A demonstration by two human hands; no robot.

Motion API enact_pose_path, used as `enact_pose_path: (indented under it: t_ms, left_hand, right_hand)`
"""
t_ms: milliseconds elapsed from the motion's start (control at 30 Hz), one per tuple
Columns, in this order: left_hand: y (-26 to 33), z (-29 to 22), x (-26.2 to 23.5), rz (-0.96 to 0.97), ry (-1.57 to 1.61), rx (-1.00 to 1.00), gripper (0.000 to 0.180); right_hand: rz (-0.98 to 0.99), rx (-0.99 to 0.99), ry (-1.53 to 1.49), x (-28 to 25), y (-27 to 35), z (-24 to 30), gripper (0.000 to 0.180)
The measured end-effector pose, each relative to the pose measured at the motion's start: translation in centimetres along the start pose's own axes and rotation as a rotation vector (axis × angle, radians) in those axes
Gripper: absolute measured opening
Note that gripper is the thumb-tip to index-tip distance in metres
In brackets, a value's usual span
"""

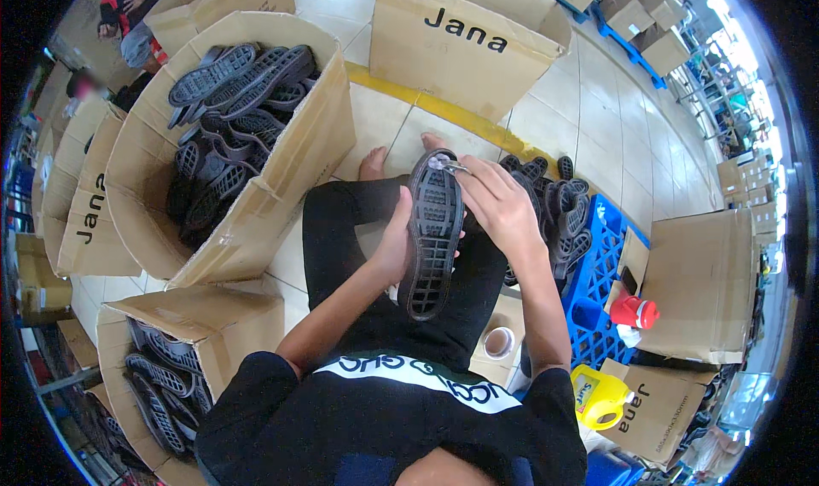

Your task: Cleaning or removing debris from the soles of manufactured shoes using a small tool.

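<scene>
A dark shoe sole (432,243) with a gridded, ribbed hollow face is held upright lengthwise above my lap. Wrapped round its left edge is my left hand (394,249), thumb along the side and fingertips showing past the right edge. At the sole's far end, my right hand (502,203) pinches a small, thin metallic tool (454,167) whose exact kind I cannot make out. The tool's tip meets a pale whitish patch (438,161) inside that end of the sole.
On the left, a large cardboard box (320,128) holds many dark soles; a smaller box (243,320) nearby holds more. Loose soles (567,217) are piled right of my legs, beside a blue plastic pallet (589,302). A yellow jug (600,398) and red container (633,312) stand at right.
</scene>
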State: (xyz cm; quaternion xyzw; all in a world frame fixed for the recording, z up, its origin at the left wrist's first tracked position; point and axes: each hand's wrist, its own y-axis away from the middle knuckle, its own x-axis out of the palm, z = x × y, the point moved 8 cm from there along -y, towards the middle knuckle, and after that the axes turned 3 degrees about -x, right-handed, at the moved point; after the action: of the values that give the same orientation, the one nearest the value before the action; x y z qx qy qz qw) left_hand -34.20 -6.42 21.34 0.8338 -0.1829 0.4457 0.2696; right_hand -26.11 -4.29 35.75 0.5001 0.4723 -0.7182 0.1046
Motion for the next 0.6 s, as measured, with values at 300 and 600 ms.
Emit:
enact_pose_path:
  t_ms: [300, 600]
  left_hand:
    - [-0.3, 0.0, -1.2, -0.072, -0.043, -0.031, 0.078]
    - [-0.6, -0.9, -1.2, -0.091, -0.046, 0.06, 0.069]
  right_hand:
    - [0.144, -0.142, 0.411, 1.6, -0.4, 0.5, 0.03]
    - [0.276, 0.162, 0.351, 4.2, 1.8, 1.6, 0.02]
